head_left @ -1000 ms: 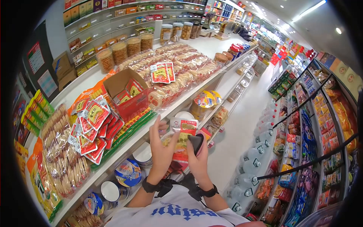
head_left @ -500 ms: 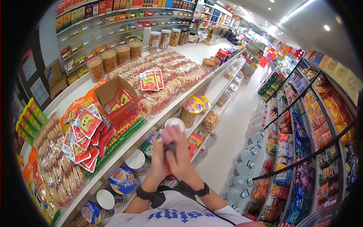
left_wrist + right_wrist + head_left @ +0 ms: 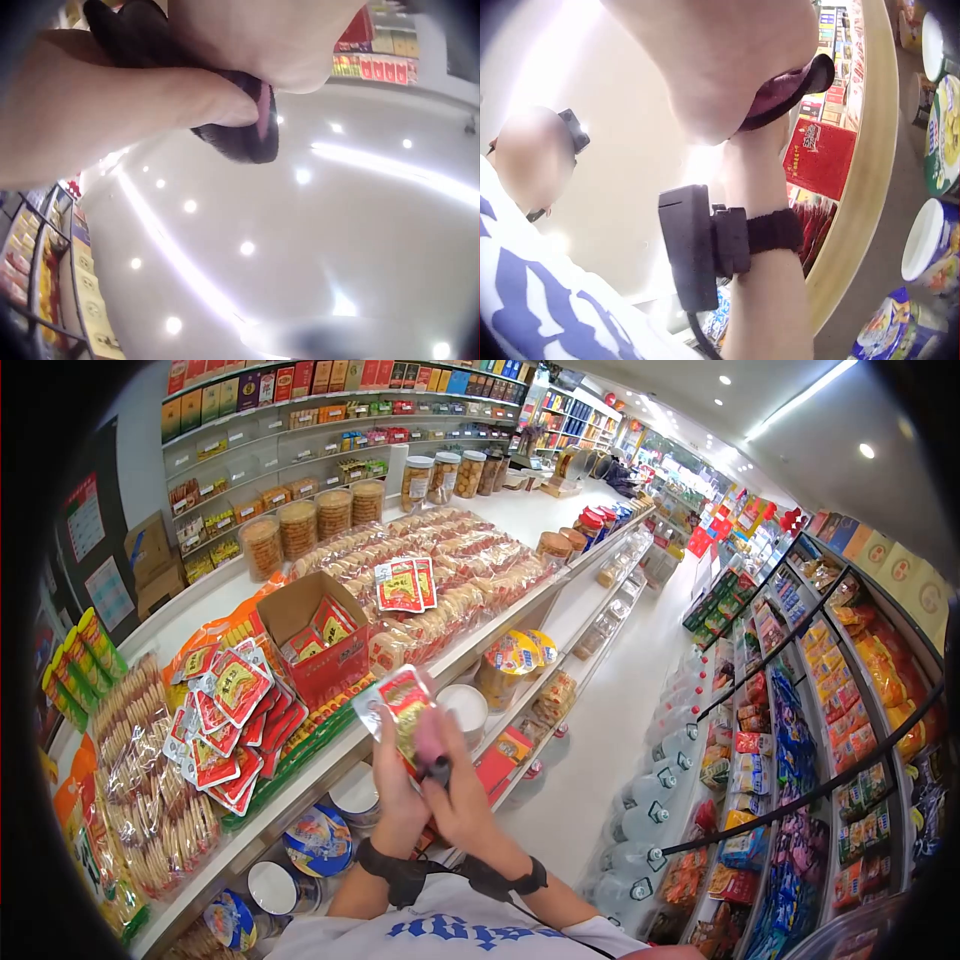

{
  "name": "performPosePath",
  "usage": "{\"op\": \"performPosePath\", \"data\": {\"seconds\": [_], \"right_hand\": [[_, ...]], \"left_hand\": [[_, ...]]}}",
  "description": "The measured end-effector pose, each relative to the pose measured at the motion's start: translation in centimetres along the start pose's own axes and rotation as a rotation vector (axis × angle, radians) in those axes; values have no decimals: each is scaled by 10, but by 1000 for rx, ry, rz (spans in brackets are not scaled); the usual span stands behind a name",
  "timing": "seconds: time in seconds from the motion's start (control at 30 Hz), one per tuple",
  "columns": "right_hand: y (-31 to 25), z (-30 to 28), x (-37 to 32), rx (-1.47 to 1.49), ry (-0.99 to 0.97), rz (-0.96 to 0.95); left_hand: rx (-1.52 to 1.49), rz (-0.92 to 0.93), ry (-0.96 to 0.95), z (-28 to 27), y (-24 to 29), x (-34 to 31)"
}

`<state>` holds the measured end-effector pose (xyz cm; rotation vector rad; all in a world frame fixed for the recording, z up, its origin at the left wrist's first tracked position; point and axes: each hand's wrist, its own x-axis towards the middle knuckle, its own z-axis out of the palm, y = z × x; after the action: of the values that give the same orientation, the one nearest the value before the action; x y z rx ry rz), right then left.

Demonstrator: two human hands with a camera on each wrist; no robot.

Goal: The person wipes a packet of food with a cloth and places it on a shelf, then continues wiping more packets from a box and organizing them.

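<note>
The shiny red and white plastic packet [image 3: 401, 702] is up in the air, in front of the long white counter [image 3: 520, 518]. It tilts and pokes up from the two hands. The left hand [image 3: 396, 795] seems to hold its bottom end with bent fingers. The right hand [image 3: 463, 798] pinches a soft pink cloth with a black edge [image 3: 429, 736] against the packet's side.

The packet looks slick, so a hard push from the cloth could make it slide out of the left hand. Then it could drop onto the white round tub lid [image 3: 463, 709] just below, or down to the pale grey floor [image 3: 560, 810]. Too tight a squeeze could crease it. On the counter, the loose heap of red and white packets [image 3: 240, 710] beside the red cardboard box [image 3: 338, 660] could slip if an arm bumped it.

The packet's lower part is hidden by hands and cloth, and its words are blurry. I can't see the fingertips behind it. The two wrist views show the cloth up close but no held packet, and I can't tell whose thumb presses there.
</note>
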<state>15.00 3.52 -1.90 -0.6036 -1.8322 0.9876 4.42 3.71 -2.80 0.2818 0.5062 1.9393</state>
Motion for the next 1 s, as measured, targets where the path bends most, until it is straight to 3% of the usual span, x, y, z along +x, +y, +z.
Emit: {"op": "performPosePath", "data": {"seconds": [0.03,0.13,0.23,0.33,0.37,0.43,0.47,0.5,0.53,0.57,0.63,0.7,0.77,0.9,0.93,0.97,1.0], "right_hand": [[7,1,2,89,109,73],[32,-34,1,582,97,569],[25,-48,-9,453,-11,505],[35,-49,-15,221,92,319],[47,-47,-15,229,137,415],[41,-49,-13,27,109,242],[31,-47,-11,-67,88,160],[22,-41,-17,-7,-49,273],[8,-31,-10,-184,-43,-37],[18,-23,-17,62,-31,12],[13,-35,-5,-84,-64,-64],[20,-49,9,-221,-13,-55],[28,-63,24,-316,91,-52],[26,-93,33,-457,-187,-250],[29,-99,33,-410,-170,-215],[33,-106,35,-362,-155,-178],[38,-112,37,-316,-143,-140]], "left_hand": [[-57,-14,-10,15,0,-11],[244,-24,-82,14,0,-16],[764,-5,-150,6,14,-10],[1077,671,-44,19,-1,0],[1014,667,-61,19,-10,0],[903,650,-90,11,-30,-2],[724,394,-108,4,-37,0],[535,142,-105,-6,-43,0],[417,-66,-103,-5,-37,-4],[303,-270,-75,-4,-31,-9],[259,-251,-72,33,-14,-20],[312,-169,-117,24,-39,-19],[605,-203,-147,22,-47,-22],[1002,-179,-140,36,-46,-20],[1057,-165,-136,37,-45,-22],[1116,-338,-237,36,-38,-19],[1104,-178,-251,37,-41,-20]]}}
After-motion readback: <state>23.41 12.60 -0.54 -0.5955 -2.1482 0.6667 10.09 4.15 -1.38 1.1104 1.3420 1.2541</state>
